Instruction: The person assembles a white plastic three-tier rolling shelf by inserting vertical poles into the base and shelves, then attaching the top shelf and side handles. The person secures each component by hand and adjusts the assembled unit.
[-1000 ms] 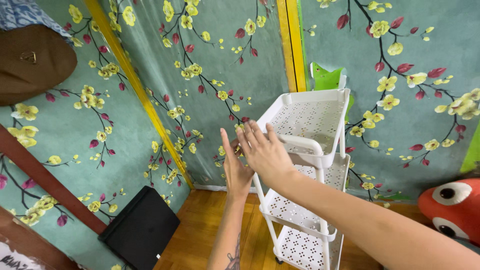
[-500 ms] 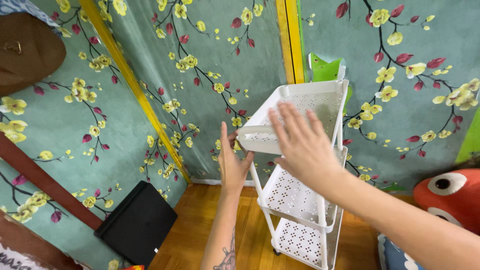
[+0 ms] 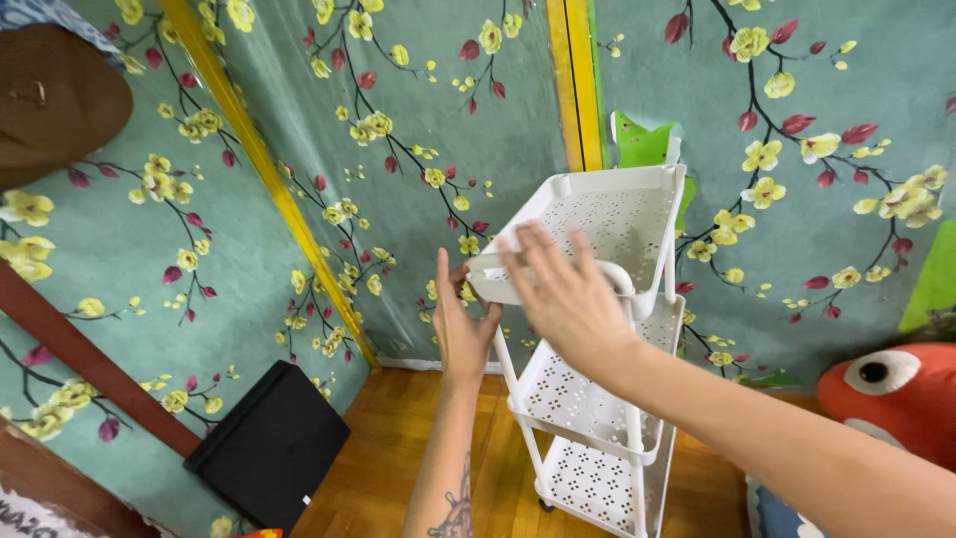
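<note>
Left hand flat against white three-tier cart top corner, right hand open, fingers spread over its rail, gripping nothing

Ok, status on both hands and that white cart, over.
Left hand open, palm against the top tray's near corner. Right hand open, fingers spread, at the white cart top rail. Black box on floor, left, apart.
</note>
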